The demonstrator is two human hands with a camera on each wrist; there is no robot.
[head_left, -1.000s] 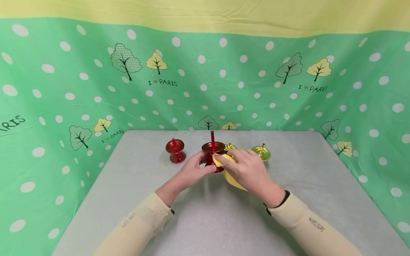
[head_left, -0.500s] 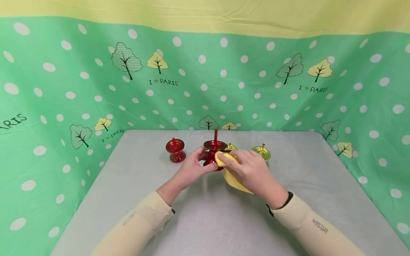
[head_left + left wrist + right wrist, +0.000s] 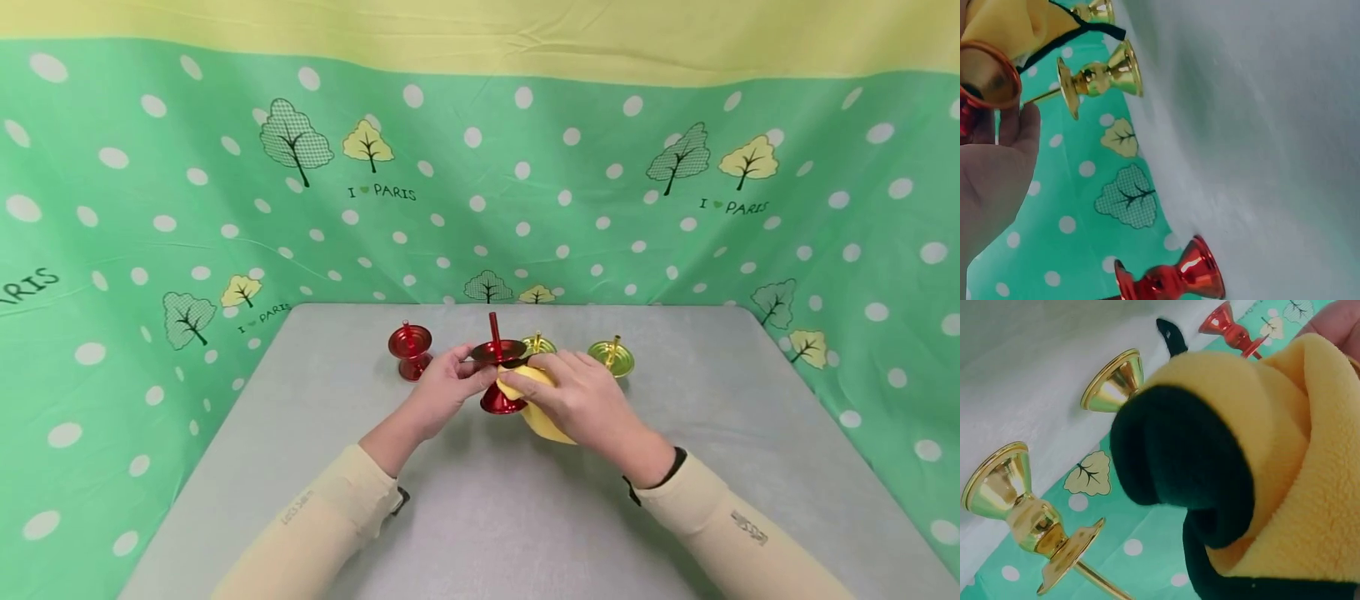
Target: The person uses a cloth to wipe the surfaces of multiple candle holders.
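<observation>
My left hand point(image 3: 448, 386) grips a red metal candle holder point(image 3: 497, 377) by its cup and holds it tilted, spike leaning left, just above the grey table point(image 3: 480, 517). My right hand point(image 3: 577, 396) pinches a yellow cloth point(image 3: 534, 398) and presses it against the holder's stem, under the cup. In the left wrist view, the holder's hollow base point(image 3: 986, 75) shows from below beside the cloth point(image 3: 1016, 22). The right wrist view is mostly filled by the cloth point(image 3: 1310, 487), with its black inner side showing.
A second red holder point(image 3: 410, 351) stands left of my hands. Two gold holders point(image 3: 538, 343) point(image 3: 611, 357) stand behind and to the right. Green dotted fabric point(image 3: 150, 208) walls the table on three sides.
The red holder went from upright to tilted, its spike now leaning left and its base lifted. My right hand slid the cloth down from the cup's rim to the stem.
</observation>
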